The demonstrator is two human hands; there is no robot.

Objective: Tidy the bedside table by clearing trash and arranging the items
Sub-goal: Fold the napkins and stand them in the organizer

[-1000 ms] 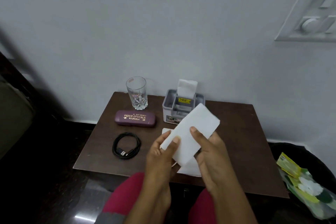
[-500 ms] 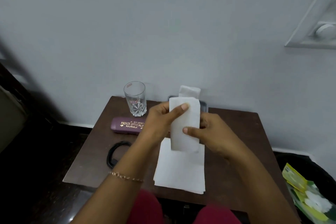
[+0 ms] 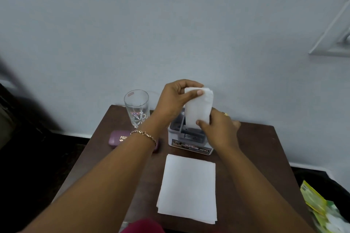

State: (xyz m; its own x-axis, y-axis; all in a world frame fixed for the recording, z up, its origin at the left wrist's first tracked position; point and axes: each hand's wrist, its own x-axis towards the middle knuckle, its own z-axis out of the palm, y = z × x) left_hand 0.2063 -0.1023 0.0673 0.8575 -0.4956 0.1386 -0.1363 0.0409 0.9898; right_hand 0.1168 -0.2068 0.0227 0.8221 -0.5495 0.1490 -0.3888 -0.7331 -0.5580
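Left grip (image 3: 176, 98) and right grip (image 3: 217, 128) have carried the folded napkin (image 3: 198, 108) back over the grey box (image 3: 189, 144).
Nearest me, a flat napkin (image 3: 187, 187) lies on the tabletop (image 3: 255, 157); beyond it, my right grip pinches the folded napkin's lower end and my left pinches its top, upright over the box. A glass (image 3: 136, 108) stands left.

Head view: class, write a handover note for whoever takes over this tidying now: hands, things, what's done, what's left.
Left hand grips the folded tissue at its top; right hand pinches its bottom, over the grey organizer.
Flat tissues lie on the table; glass and purple case sit back left.
Done: one tissue folded. Left: slot it in, then the flat ones.
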